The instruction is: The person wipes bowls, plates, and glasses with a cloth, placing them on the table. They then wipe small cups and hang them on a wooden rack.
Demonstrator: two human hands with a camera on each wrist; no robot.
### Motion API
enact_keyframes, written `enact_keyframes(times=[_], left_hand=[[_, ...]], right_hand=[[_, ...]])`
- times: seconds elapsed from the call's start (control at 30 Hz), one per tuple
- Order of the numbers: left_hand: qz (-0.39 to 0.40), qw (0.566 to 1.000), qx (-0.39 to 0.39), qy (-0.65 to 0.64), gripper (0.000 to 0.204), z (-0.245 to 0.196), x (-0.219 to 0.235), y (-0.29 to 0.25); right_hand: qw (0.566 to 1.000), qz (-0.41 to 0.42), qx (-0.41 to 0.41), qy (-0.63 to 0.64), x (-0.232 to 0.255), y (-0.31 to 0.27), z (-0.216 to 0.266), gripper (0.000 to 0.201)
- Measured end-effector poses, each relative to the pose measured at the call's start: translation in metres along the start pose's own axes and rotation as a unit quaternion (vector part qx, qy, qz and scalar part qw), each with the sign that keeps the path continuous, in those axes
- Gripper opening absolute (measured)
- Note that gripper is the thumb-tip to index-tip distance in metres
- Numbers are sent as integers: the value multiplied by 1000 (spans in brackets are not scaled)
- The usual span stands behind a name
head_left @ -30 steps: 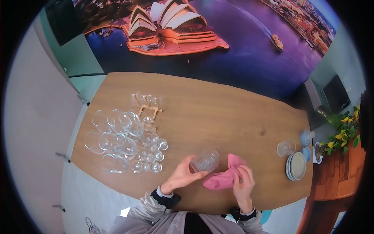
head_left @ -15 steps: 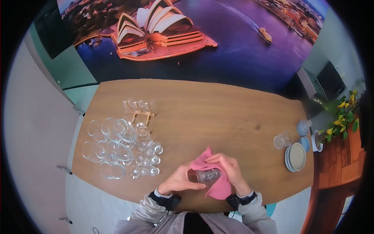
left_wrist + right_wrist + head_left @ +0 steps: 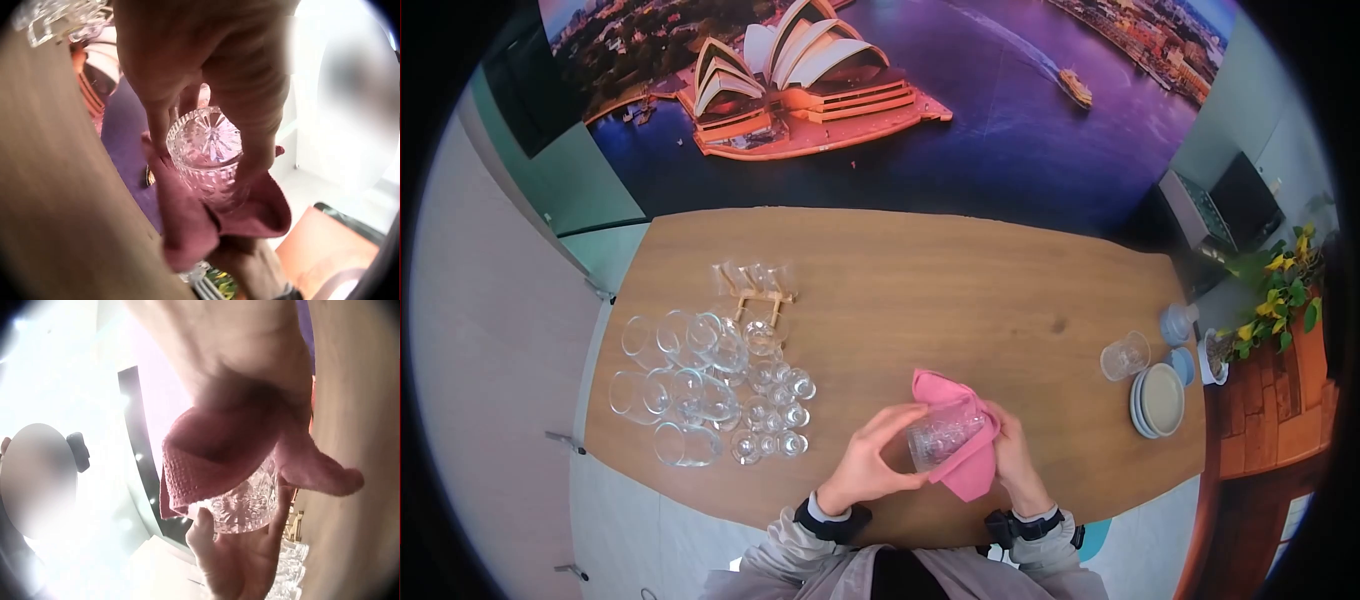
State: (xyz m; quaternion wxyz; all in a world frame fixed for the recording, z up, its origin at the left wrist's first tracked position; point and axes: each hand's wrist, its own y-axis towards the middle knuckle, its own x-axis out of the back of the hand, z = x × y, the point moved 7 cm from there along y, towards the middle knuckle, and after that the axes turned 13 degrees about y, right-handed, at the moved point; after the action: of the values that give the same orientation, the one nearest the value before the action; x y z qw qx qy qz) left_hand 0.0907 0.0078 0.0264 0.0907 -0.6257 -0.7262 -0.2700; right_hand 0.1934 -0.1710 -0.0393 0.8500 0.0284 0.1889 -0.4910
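A patterned clear glass [image 3: 943, 432] is held on its side above the table's near edge, its base toward the left hand. The left hand [image 3: 874, 462] grips that base end between thumb and fingers. A pink cloth [image 3: 968, 472] wraps the other end, and the right hand [image 3: 1017, 462] holds cloth and glass from the right, its fingers partly hidden by the cloth. In the left wrist view the glass's cut base [image 3: 209, 137] shows between the fingers. The right wrist view has the cloth [image 3: 212, 450] draped over the glass [image 3: 247, 503].
Many stemmed glasses [image 3: 687, 395] and small glasses [image 3: 796, 415] stand at the table's left, behind them a wooden rack [image 3: 762, 297] with glasses. At the right are a clear glass [image 3: 1125, 357], stacked plates [image 3: 1163, 402], blue cups [image 3: 1176, 325] and a potted plant [image 3: 1216, 358].
The right hand has brought the pink cloth leftward onto the glass and around its end. Since half a second ago, the right hand has moved lower beside the glass, exposing more of it.
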Motion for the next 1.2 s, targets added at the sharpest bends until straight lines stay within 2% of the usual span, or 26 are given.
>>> enact_keyframes(times=[0.03,0.1,0.17,0.23,0.27,0.33,0.37,0.43,0.47,0.5,0.53,0.57,0.63,0.67,0.7,0.8,0.83,0.87,0.9,0.93,1.0,1.03,1.07,1.1,1.13,1.2], left_hand=[[-1,1000,0,1,81,1,-1,1],[-49,987,-104,109,81,-11,1,0],[-64,989,-86,98,80,-10,5,2],[-79,991,-67,87,79,-8,11,5],[-60,996,-41,52,78,-3,13,7],[-40,999,-16,18,78,-3,11,6],[-14,1000,10,-18,75,-2,7,6],[15,998,33,-53,71,-1,1,4],[22,980,92,-176,72,8,-4,1],[28,942,151,-297,72,16,-11,-3],[28,942,151,-298,72,17,-13,-5],[60,943,152,-289,74,15,-17,-5],[89,944,153,-278,76,13,-18,-3],[69,988,54,-128,77,4,-8,3],[46,998,-45,25,78,-9,-2,6],[41,996,-60,52,79,-10,0,3],[43,996,-60,52,79,-8,-2,0],[60,998,7,-32,76,2,-6,-3],[76,988,74,-116,73,11,-11,-7],[77,987,75,-116,73,12,-12,-8],[93,941,195,-261,62,24,-24,-14],[90,941,195,-261,62,25,-25,-13],[113,886,295,-340,58,36,-36,-18],[134,812,389,-413,54,46,-48,-27],[134,812,389,-413,54,55,-53,-29],[157,764,393,-487,56,57,-66,-31]], right_hand=[[998,-14,-43,42,3,-2,-6,30],[995,-15,-65,68,18,-8,-8,30],[992,-17,-85,92,24,-13,-10,30],[989,-109,37,90,37,-19,11,32],[989,-108,36,90,32,-22,19,32],[979,-129,128,95,21,-28,46,36],[978,-129,129,97,19,-31,40,36],[979,77,177,-65,-15,-41,32,52],[992,85,92,-15,-26,-43,37,55],[992,83,91,-15,-21,-41,36,55],[986,136,68,-74,-20,-38,29,47],[972,190,45,-133,-23,-36,21,39],[975,190,19,-111,-22,-33,13,38],[978,188,-10,-88,-22,-33,8,38],[978,190,-11,-88,-22,-33,5,38],[976,182,9,-119,-27,-32,8,39],[980,156,56,-107,-31,-35,18,34],[982,130,102,-95,-33,-37,28,29],[982,128,101,-94,-32,-38,27,29],[979,135,107,-111,-32,-38,26,31],[975,143,114,-129,-31,-39,27,32],[971,150,99,-155,-31,-39,26,34],[967,156,86,-181,-32,-37,25,36],[967,158,86,-181,-32,-36,24,36],[955,165,117,-216,-33,-37,24,36],[941,171,147,-251,-35,-43,26,36]])
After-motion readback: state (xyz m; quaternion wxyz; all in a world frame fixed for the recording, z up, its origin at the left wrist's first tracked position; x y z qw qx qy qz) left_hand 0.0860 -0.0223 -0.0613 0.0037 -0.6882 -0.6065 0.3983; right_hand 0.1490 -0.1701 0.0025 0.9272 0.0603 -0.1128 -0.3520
